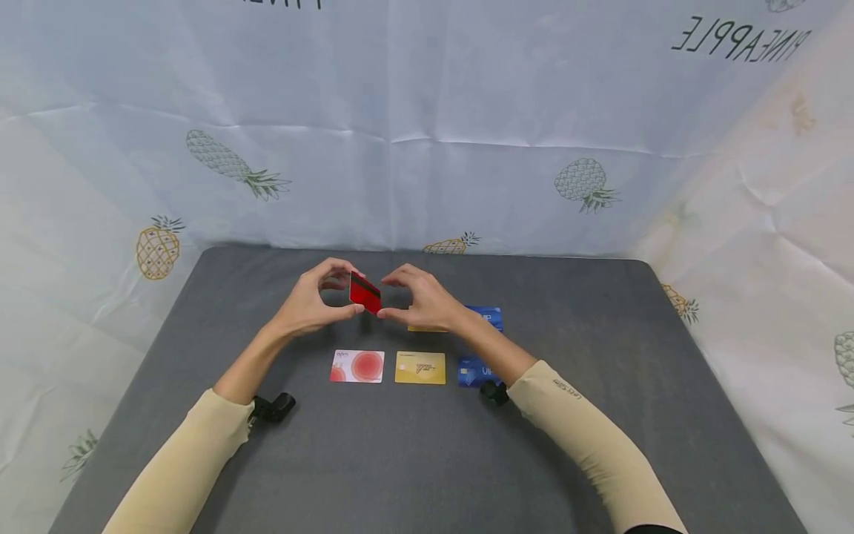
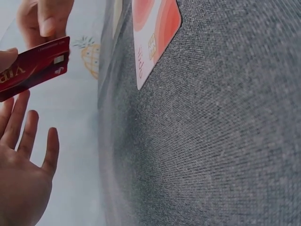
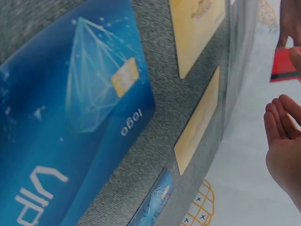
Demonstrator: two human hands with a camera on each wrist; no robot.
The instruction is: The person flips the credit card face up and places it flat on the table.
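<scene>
A red VIP card (image 1: 364,294) is held tilted above the table between both hands. My left hand (image 1: 312,298) grips its left end, thumb at the lower edge and a finger at the upper corner. At the other end, my right hand (image 1: 424,297) has its thumb and index finger about the card's right edge. In the left wrist view the red card (image 2: 35,68) shows its chip side, with the other fingers of the left hand (image 2: 23,174) spread apart. The right wrist view shows the striped back of the red card (image 3: 284,66) beside the right hand (image 3: 284,146).
On the dark grey table (image 1: 373,460) lie a pink-and-white card (image 1: 357,366), a yellow card (image 1: 420,368) and a blue VIP card (image 1: 472,372) in a row. Behind them are another yellow card (image 1: 427,329) and blue card (image 1: 488,317), partly covered by the right arm. A pineapple-print curtain (image 1: 400,185) surrounds the table.
</scene>
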